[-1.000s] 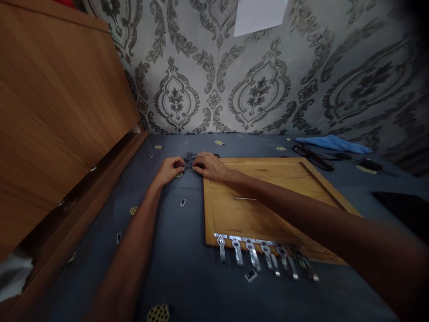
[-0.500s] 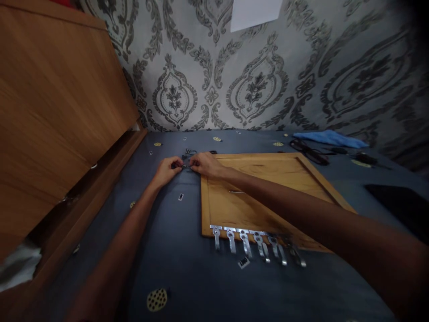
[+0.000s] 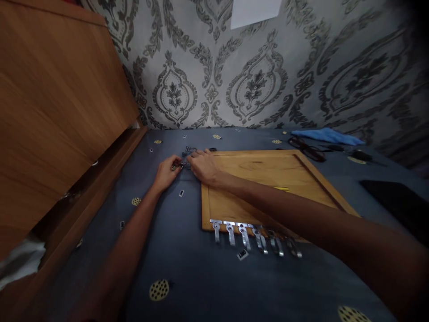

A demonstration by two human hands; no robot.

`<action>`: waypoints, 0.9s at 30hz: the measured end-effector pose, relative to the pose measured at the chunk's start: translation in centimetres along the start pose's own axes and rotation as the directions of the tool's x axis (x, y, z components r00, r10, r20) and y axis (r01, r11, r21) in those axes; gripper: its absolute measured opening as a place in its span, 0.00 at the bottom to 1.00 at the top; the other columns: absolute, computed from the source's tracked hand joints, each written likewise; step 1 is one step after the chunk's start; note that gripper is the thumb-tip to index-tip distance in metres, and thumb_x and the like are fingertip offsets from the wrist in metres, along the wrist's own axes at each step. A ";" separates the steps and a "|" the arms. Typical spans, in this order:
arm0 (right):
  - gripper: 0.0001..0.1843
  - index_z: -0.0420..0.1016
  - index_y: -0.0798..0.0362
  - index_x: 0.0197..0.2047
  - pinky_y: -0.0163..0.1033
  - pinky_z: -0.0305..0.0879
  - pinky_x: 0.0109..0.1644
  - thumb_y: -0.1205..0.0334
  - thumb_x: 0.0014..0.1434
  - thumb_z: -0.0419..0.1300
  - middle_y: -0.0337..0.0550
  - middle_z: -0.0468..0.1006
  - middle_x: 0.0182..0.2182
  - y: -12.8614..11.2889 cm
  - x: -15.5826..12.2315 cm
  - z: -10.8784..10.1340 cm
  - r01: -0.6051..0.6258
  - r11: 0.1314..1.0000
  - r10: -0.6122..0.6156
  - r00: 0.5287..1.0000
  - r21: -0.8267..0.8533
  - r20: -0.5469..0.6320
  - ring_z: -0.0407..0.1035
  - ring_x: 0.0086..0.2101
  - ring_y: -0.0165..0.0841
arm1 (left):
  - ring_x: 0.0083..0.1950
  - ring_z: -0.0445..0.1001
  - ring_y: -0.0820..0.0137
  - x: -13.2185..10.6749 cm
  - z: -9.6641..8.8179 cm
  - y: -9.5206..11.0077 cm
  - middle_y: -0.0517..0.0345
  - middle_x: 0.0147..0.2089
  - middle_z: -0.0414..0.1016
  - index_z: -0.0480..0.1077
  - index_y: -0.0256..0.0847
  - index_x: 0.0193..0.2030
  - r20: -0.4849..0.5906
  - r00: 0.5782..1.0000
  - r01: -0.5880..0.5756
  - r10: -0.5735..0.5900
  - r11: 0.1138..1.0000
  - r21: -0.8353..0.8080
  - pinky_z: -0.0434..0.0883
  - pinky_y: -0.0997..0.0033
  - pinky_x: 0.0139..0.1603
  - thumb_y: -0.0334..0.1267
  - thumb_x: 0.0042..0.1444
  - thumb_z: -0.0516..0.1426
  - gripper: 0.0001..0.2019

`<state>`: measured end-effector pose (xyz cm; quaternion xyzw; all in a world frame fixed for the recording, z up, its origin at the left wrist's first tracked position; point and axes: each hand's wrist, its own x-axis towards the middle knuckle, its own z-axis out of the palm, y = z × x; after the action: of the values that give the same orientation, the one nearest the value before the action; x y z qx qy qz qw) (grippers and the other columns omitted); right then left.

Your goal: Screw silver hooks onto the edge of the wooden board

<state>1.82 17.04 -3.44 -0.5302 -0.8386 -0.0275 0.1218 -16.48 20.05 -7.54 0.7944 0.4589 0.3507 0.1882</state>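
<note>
My left hand and my right hand meet at the far left corner of a wooden framed panel lying flat on blue patterned cloth. Both hands are closed in a pinch on a small dark metal piece between them. More small dark metal parts lie just beyond the fingers. A row of several silver metal hooks is fixed along the panel's near edge.
A wooden cabinet rises on the left. Patterned wallpaper closes off the back. Dark glasses, a blue cloth and dark tools lie at the far right. A black flat object sits right of the panel.
The view has shifted slightly, and both hands stay pinched together at the panel's corner. My right forearm now lies across the panel where a thin metal pin showed earlier.
</note>
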 end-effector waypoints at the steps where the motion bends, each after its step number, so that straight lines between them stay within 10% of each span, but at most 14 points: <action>1: 0.13 0.78 0.55 0.47 0.52 0.58 0.59 0.71 0.67 0.53 0.59 0.81 0.49 -0.2 0.0 -0.1 0.001 1.000 -0.001 1.000 -0.001 -0.001 0.70 0.55 0.48 | 0.46 0.79 0.65 0.0 0.0 0.0 0.56 0.43 0.80 0.73 0.40 0.44 0.004 1.000 -0.001 0.001 1.000 0.006 0.73 0.66 0.49 0.25 0.54 0.60 0.12; 16: 0.07 0.77 0.56 0.37 0.39 0.66 0.40 0.72 0.57 0.58 0.47 0.82 0.33 -0.8 -2.2 -3.2 -0.200 0.895 0.263 0.958 0.398 -0.111 0.75 0.35 0.36 | 0.49 0.77 0.65 0.0 -0.6 0.0 0.52 0.49 0.77 0.73 0.36 0.50 0.065 0.998 -0.027 0.021 0.995 0.091 0.77 0.57 0.51 0.42 0.66 0.60 0.12; 23: 0.03 0.75 0.54 0.31 0.32 0.65 0.31 0.69 0.57 0.64 0.36 0.75 0.25 -5.7 -16.5 -3.9 -0.051 0.740 0.152 0.984 0.671 -0.093 0.68 0.25 0.26 | 0.46 0.75 0.65 -0.6 -0.9 1.3 0.54 0.45 0.80 0.73 0.40 0.42 0.059 0.998 0.004 -0.011 0.993 0.120 0.71 0.64 0.52 0.29 0.57 0.53 0.09; 27: 0.08 0.75 0.55 0.36 0.36 0.67 0.38 0.70 0.67 0.56 0.42 0.77 0.29 -7.3 -23.2 -3.3 0.329 0.723 -0.126 0.927 0.608 -0.352 0.68 0.33 0.30 | 0.46 0.75 0.62 -0.8 -1.1 2.3 0.52 0.44 0.79 0.73 0.40 0.41 0.062 0.998 0.005 -0.015 0.986 0.164 0.70 0.61 0.53 0.32 0.55 0.53 0.10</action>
<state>5.31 -7.17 -5.10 -0.3354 -0.8265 0.1775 0.4157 -16.15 18.21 -5.68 0.8156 0.4839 0.2854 0.1384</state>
